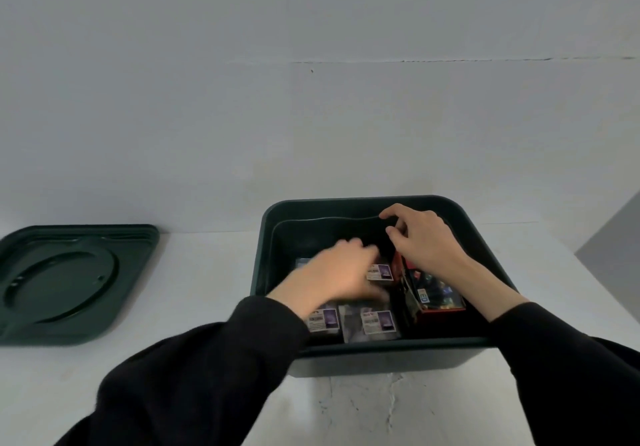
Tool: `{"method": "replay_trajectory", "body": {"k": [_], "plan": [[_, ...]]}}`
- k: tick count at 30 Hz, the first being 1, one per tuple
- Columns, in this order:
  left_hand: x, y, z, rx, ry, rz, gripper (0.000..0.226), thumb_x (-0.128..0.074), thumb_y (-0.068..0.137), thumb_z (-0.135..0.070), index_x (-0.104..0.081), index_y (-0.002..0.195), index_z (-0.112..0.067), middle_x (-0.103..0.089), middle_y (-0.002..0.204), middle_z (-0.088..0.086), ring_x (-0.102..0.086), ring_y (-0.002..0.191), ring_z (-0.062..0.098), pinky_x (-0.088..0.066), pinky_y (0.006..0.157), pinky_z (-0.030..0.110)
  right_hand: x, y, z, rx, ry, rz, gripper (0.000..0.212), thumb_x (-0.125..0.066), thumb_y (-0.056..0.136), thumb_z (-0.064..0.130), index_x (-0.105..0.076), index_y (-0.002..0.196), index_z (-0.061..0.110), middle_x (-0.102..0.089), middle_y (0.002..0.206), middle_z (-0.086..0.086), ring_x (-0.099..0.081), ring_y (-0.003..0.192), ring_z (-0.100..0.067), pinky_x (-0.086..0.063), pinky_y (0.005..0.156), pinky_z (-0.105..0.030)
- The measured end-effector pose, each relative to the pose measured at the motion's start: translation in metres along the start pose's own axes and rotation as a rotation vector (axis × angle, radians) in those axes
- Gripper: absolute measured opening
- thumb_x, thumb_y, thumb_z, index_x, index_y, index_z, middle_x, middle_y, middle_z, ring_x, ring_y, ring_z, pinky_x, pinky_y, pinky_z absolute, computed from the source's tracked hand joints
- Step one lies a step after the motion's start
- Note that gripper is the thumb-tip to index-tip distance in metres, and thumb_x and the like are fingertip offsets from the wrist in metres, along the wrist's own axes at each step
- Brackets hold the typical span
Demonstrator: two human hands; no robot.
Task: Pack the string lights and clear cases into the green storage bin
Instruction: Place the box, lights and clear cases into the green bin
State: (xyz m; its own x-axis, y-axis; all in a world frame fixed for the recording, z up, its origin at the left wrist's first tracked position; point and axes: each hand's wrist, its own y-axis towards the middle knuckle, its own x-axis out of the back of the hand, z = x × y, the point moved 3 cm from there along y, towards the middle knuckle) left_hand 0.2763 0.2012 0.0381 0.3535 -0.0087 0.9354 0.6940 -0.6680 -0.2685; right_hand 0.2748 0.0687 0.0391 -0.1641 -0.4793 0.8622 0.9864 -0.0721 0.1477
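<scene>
The dark green storage bin [349, 204] stands open on the white table, right of centre. Inside lie clear cases with white and purple labels: one at the near middle [375, 321], another at the near left [323, 321], a third further back [380, 272]. A red and black string lights box [434, 293] stands tilted against the right wall. My left hand [337, 274] is blurred, reaching into the bin over the cases; what it touches is hidden. My right hand [420, 238] hovers over the back of the bin above the box, fingers curled, thumb and fingers near each other.
The bin's green lid [69, 283] lies flat on the table at the far left. A plain white wall rises right behind the bin. A marbled white tabletop [363, 411] stretches in front of the bin.
</scene>
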Motion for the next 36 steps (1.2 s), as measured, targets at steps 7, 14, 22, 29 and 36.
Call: {"method": "replay_trajectory", "body": {"k": [7, 14, 22, 29, 36], "plan": [[0.042, -0.069, 0.146, 0.369, -0.309, -0.886, 0.027, -0.056, 0.089, -0.019, -0.060, 0.115, -0.015, -0.059, 0.115, 0.009, -0.050, 0.109, 0.026, -0.039, 0.093, 0.036, -0.003, 0.002, -0.001, 0.027, 0.001, 0.029, 0.027, -0.051, 0.092, 0.020, -0.058, 0.118, 0.023, -0.063, 0.071, 0.008, -0.060, 0.069, -0.010, -0.052, 0.074, -0.037], [-0.046, -0.125, 0.250, 1.086, -0.211, -0.204, 0.075, -0.050, 0.092, -0.032, -0.004, 0.148, -0.012, -0.020, 0.147, 0.026, -0.022, 0.133, 0.044, -0.026, 0.107, 0.048, -0.006, 0.003, -0.002, 0.030, -0.026, 0.047, 0.024, -0.052, 0.092, 0.022, -0.060, 0.115, 0.025, -0.061, 0.068, 0.010, -0.059, 0.065, -0.009, -0.051, 0.069, -0.036], [-0.053, -0.155, 0.240, 1.032, -0.077, -0.412, 0.010, -0.044, 0.084, 0.002, -0.048, 0.087, -0.006, -0.055, 0.089, 0.010, -0.052, 0.077, 0.026, -0.044, 0.066, 0.033, -0.008, 0.003, -0.005, 0.028, -0.047, 0.061, 0.019, -0.054, 0.091, 0.022, -0.062, 0.107, 0.026, -0.062, 0.068, 0.010, -0.062, 0.056, -0.014, -0.049, 0.061, -0.034], [0.032, -0.179, 0.176, 0.881, 0.045, -0.869, 0.021, -0.055, 0.087, -0.008, -0.052, 0.105, 0.002, -0.054, 0.103, 0.019, -0.053, 0.094, 0.037, -0.041, 0.064, 0.041, -0.007, 0.000, -0.004, 0.004, -0.065, 0.072, 0.018, -0.054, 0.091, 0.022, -0.062, 0.106, 0.027, -0.062, 0.071, 0.011, -0.063, 0.054, -0.015, -0.051, 0.062, -0.036], [0.143, -0.240, 0.088, 0.486, -0.508, -1.274, 0.012, -0.066, 0.082, -0.032, -0.057, 0.089, -0.027, -0.064, 0.081, -0.007, -0.060, 0.076, 0.019, -0.043, 0.070, 0.031, 0.029, -0.006, 0.022, 0.132, 0.232, -0.130, 0.020, -0.063, 0.087, 0.018, -0.064, 0.107, 0.020, -0.065, 0.079, 0.007, -0.061, 0.074, -0.007, -0.045, 0.066, -0.018]]}}
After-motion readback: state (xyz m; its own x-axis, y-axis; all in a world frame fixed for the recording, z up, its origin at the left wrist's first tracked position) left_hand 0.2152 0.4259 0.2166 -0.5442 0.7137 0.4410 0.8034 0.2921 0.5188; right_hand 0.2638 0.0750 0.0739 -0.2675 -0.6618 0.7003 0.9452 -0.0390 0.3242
